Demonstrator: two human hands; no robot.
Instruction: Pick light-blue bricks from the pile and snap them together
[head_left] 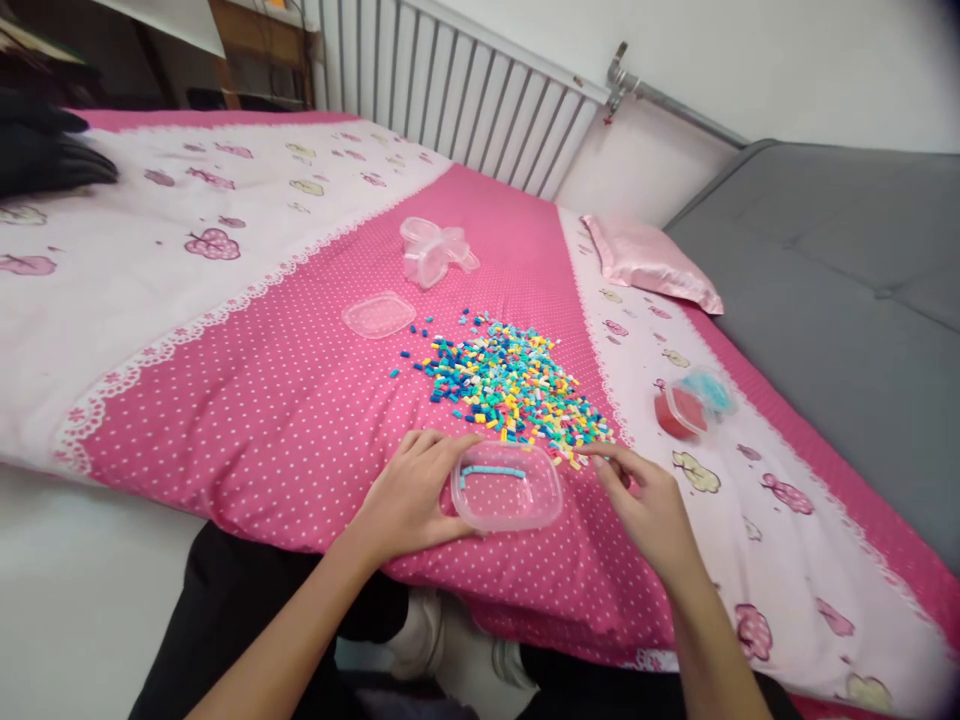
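My left hand (416, 492) is wrapped round the left side of a clear plastic container (553, 505), thumb at its near edge and fingers at its far edge. Inside, light blue bead-like pieces (491, 470) form a line along the far side, with a short bend at the left end. Just beyond the container spreads a heap of small multicoloured bead-like pieces (517, 380). At the heap's near right edge is my right hand (637, 495), index finger and thumb close together; whatever lies between their tips is too small to make out.
A clear lid (379, 314) and empty-looking clear containers (433, 252) lie beyond the heap. To the right are a tub with red contents (679, 412) and one with light blue (709, 390). A pink pillow (649, 262) rests near the grey headboard (832, 260). A black-gloved hand (52, 150) shows at far left.
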